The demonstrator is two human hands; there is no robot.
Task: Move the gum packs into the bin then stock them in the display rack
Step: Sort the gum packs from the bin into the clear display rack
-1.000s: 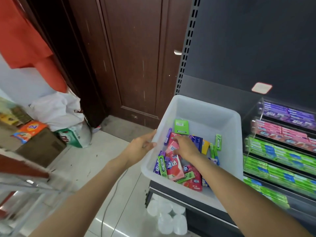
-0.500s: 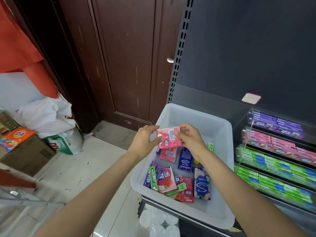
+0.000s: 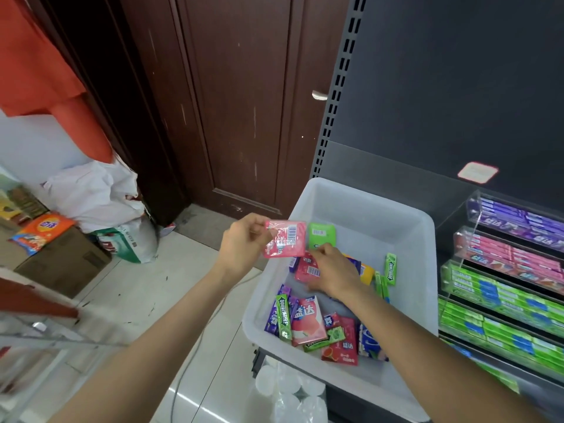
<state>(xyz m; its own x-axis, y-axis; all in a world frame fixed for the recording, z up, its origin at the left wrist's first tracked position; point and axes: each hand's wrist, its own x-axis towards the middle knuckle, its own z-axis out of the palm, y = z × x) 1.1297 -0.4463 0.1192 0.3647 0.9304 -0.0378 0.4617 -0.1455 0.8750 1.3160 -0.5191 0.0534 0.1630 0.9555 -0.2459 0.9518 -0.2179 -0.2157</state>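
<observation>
Up over the left rim of the white bin (image 3: pixel 424 270), the left hand (image 3: pixel 241 251) pinches a pink gum pack (image 3: pixel 285 239) by its edge, barcode showing. Down inside the bin, the right hand (image 3: pixel 332 271) curls its fingers onto another pink pack (image 3: pixel 306 269) among loose gum packs (image 3: pixel 308 323). Just right stands the display rack (image 3: pixel 506 270), tiers filled purple, pink, green

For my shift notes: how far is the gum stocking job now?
Done: many gum packs lie in the white bin. In hand: the left hand holds a pink pack; the right hand reaches for another pink pack. Left: moving the bin's packs to the display rack.
</observation>
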